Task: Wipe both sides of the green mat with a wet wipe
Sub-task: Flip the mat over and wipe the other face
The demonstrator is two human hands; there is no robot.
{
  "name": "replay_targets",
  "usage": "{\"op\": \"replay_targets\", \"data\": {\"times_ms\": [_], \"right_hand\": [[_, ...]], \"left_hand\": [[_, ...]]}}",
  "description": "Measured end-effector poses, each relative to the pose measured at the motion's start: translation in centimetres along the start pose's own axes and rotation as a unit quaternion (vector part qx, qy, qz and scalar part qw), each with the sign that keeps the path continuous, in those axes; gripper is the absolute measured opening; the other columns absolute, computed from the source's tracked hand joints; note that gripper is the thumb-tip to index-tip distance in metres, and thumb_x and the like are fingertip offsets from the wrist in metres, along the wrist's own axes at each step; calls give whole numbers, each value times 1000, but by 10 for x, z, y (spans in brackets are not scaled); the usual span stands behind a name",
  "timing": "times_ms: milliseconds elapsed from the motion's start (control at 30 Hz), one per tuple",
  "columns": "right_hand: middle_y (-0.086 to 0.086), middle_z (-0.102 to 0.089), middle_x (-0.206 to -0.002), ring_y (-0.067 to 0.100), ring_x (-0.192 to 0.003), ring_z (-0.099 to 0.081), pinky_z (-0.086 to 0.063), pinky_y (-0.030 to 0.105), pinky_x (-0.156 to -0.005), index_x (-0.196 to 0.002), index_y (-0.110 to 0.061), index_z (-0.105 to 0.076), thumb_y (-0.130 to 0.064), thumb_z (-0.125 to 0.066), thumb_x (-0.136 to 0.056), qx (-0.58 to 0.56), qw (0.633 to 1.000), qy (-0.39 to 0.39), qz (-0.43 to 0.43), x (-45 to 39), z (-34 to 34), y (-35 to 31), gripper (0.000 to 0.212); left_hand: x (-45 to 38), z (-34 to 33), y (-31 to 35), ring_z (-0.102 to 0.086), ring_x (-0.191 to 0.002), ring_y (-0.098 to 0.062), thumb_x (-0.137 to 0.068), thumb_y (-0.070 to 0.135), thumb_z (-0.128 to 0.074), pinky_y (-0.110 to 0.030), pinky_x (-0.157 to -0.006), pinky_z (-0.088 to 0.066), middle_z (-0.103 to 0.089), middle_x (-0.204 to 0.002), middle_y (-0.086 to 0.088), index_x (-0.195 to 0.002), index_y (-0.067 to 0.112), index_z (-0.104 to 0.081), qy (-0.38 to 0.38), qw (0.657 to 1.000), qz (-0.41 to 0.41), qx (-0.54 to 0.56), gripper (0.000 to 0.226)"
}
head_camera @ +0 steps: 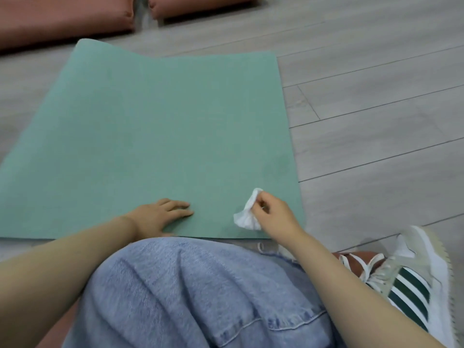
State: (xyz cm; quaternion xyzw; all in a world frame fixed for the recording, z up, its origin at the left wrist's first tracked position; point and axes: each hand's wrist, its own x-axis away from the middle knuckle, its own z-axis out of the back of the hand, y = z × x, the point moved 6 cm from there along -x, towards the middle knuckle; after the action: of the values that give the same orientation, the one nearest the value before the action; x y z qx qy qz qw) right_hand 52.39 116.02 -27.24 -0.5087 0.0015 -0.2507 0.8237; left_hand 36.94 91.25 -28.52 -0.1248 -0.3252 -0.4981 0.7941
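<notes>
The green mat (pixel 155 131) lies flat on the grey floor, reaching from my knees to the far cushions. My left hand (pixel 160 216) rests flat on the mat near its front edge, fingers straight. My right hand (pixel 273 217) pinches a crumpled white wet wipe (pixel 247 216) near the mat's front right corner. The wipe hangs from my fingers, and its lower edge is at the mat's surface.
Two reddish-brown cushions (pixel 62 18) lie on the floor beyond the mat's far edge. My knee in blue jeans (pixel 200 292) fills the foreground. A white sneaker with dark green stripes (pixel 411 285) is at the lower right. Grey wooden floor (pixel 376 109) stretches to the mat's right.
</notes>
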Motion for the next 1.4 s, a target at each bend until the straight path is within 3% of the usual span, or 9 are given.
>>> {"op": "replay_targets", "data": {"times_ms": [133,433,567,833,1067,1167,1233,1300,1400], "right_hand": [[2,-57,-86,18,-76,-52,-38,31,-64,-81,-18,-57,-19,-58,-90,74,995,67,-2,-11,22,19,9],[-3,-55,-63,16,-59,-50,-40,34,-55,-76,-22,-53,-23,-51,-92,102,988,110,-33,-40,25,26,16],[0,-63,-88,22,-81,-58,-45,34,-70,-92,-18,-60,-23,-54,-91,151,988,-31,31,-66,-18,6,8],[8,-56,-92,24,-84,-51,-43,32,-75,-90,-12,-60,-30,-57,-87,253,895,-158,332,-27,-107,-21,19],[13,-57,-84,29,-70,-52,-42,37,-59,-83,-11,-57,-15,-54,-90,303,713,-274,570,-80,-113,-46,8],[19,-60,-84,34,-75,-59,-49,39,-63,-82,-6,-66,-25,-46,-86,305,827,-139,451,-207,-83,-62,27],[22,-58,-98,38,-91,-58,-43,42,-76,-94,-4,-65,-24,-48,-90,330,908,26,258,-285,-36,-52,26],[21,-55,-107,38,-100,-53,-38,42,-81,-100,-3,-59,-21,-50,-92,311,935,148,89,-308,-13,-39,22],[20,-56,-96,39,-89,-55,-41,43,-74,-91,-4,-58,-18,-53,-89,286,930,71,221,-248,-65,-59,15]], "left_hand": [[-17,15,-8,-39,-133,-16,-81,76,-22,-34,-115,-30,-42,-146,7,-140,31,-50,79,995,-6,60,78],[-56,11,-59,-21,-149,-33,-84,65,-17,-50,-121,-13,-24,-163,-3,-156,24,-27,215,963,146,65,83],[-59,-2,-64,-28,-146,-32,-91,53,-29,-50,-119,-16,-31,-160,-1,-153,27,-34,255,955,131,70,68],[-59,-1,-70,-33,-143,-26,-83,40,-37,-44,-120,-17,-40,-155,2,-147,28,-44,310,939,120,92,66],[-60,-2,-73,-32,-145,-24,-83,37,-39,-41,-121,-15,-39,-156,4,-147,28,-44,324,934,116,90,66],[-60,-2,-75,-32,-145,-23,-83,36,-40,-41,-121,-15,-38,-156,4,-147,28,-45,328,933,114,91,65],[-61,-2,-75,-31,-145,-23,-83,35,-40,-41,-121,-14,-38,-156,5,-147,28,-45,329,933,113,89,65],[-61,-3,-73,-31,-145,-23,-82,34,-40,-42,-121,-14,-38,-156,5,-147,28,-44,324,935,117,84,66],[-61,-1,-74,-31,-145,-23,-82,34,-40,-41,-121,-14,-39,-156,4,-147,27,-46,324,935,117,86,65]]}}
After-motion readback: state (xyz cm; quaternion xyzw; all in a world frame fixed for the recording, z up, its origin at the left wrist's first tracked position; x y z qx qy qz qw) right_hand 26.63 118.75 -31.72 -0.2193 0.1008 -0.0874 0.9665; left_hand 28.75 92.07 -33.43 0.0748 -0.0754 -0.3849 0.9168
